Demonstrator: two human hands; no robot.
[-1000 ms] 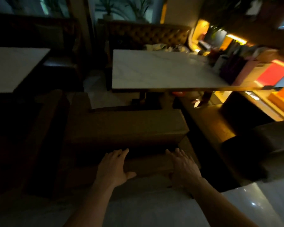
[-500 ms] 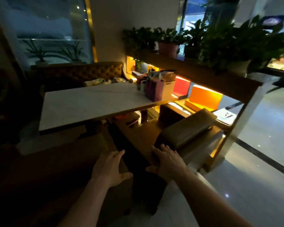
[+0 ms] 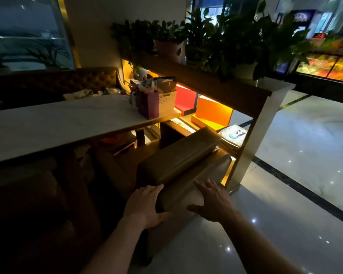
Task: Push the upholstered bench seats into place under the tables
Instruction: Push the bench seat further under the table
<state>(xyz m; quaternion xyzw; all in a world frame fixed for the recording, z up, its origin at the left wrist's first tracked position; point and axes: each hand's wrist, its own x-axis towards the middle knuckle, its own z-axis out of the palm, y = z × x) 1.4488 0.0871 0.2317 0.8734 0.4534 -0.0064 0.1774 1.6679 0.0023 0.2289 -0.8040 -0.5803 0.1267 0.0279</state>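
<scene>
A brown upholstered bench seat (image 3: 188, 161) with a padded backrest stands at the right end of the white marble table (image 3: 53, 123), close to the wooden shelf divider. My left hand (image 3: 145, 204) lies flat against the near end of its backrest, fingers straight. My right hand (image 3: 214, 200) rests open on the lower seat cushion just right of it. A second, darker bench (image 3: 28, 210) sits in shadow at the lower left, partly under the table edge.
A wooden divider shelf (image 3: 226, 91) with potted plants (image 3: 216, 42) on top runs along the right of the bench. A purple bag (image 3: 149, 104) and a white basket (image 3: 167, 101) stand on the table's far right corner. Glossy tile floor (image 3: 285, 184) spreads to the right.
The view has swung right from the first bench to the one by the shelf. Both hands have left the dark bench and now lie on this bench's near end.
</scene>
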